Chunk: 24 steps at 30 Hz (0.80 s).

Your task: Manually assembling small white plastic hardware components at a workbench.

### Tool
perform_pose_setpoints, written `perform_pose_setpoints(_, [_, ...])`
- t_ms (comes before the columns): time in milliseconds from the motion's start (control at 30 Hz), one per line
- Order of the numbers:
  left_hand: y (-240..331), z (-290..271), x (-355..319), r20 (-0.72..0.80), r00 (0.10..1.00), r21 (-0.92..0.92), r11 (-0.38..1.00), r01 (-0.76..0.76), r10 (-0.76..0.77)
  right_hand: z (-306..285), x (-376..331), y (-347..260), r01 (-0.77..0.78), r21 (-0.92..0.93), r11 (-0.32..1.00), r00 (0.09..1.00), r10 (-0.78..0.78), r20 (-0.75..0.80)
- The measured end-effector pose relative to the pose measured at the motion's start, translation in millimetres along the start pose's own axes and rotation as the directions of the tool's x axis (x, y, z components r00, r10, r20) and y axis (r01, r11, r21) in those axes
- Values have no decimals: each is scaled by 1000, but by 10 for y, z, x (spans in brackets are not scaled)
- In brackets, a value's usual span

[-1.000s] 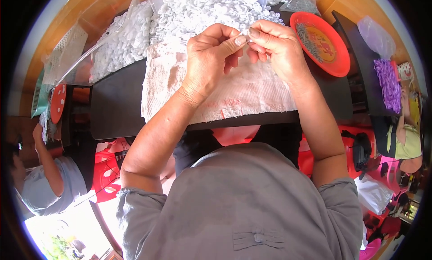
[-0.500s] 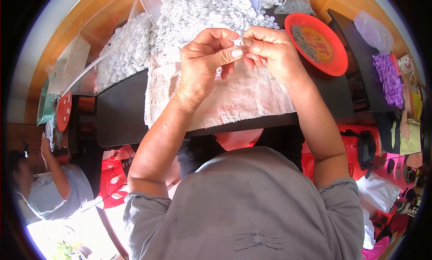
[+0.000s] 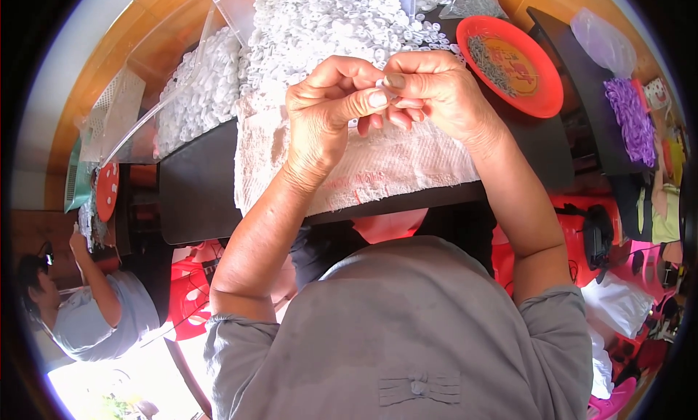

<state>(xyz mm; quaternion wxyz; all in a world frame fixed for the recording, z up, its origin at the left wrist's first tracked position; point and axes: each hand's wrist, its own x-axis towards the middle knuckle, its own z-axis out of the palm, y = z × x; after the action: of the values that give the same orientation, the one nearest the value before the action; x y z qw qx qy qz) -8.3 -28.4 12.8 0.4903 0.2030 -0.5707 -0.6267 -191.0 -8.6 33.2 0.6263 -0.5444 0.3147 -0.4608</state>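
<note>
Head view: both hands, left hand (image 3: 327, 118) and right hand (image 3: 436, 93), pinch one small white piece (image 3: 383, 86) together above the white towel (image 3: 392, 166), steadying it.

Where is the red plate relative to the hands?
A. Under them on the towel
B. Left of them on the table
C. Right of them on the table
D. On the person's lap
C: the red plate lies on the black table, right of both hands.
</note>
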Motion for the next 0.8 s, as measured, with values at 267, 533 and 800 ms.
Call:
perform_pose_setpoints(267, [-5, 52, 33, -30, 999, -29, 999, -32, 31, -27, 32, -8, 69, -136, 988, 997, -75, -36])
perform_pose_setpoints(533, [26, -16, 16, 9, 1000, 80, 996, -26, 25, -34, 22, -13, 88, -216, 972, 995, -98, -35])
perform_pose_setpoints(800, [-12, -2, 23, -1, 1000, -16, 1000, 5, -5, -27, -2, -9, 61, -219, 974, 998, -67, -19])
